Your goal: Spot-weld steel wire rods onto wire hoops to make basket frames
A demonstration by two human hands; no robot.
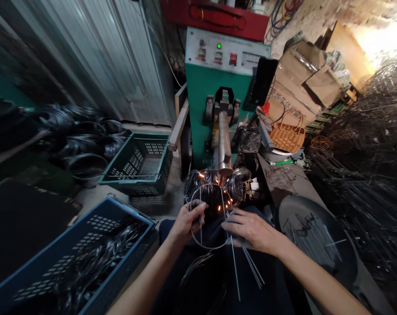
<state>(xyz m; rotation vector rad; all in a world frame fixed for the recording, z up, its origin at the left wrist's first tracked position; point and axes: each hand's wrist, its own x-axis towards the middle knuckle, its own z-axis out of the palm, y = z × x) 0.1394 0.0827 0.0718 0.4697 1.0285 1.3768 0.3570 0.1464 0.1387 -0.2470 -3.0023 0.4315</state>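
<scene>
My left hand point(187, 220) is closed on the left side of a metal wire ring point(207, 248), which has a straight wire across its left part. In my right hand point(249, 226) is a small bunch of straight metal wires point(252, 267), their ends sticking out below. One longer wire point(234, 269) runs from under my right fingers up across the ring to the tip of the spot welder's metal arm point(224, 142). Orange sparks point(225, 202) fly around that tip. More wire rings point(198, 267) lie at my lap, dim and partly hidden.
The green welding machine point(198, 109) stands ahead. To the left are an open green crate point(136, 186) and a blue crate point(96, 218) holding wire pieces. A round pan point(287, 210) with short wires sits at right, near a wicker basket point(287, 138) and heaped wirework point(365, 175).
</scene>
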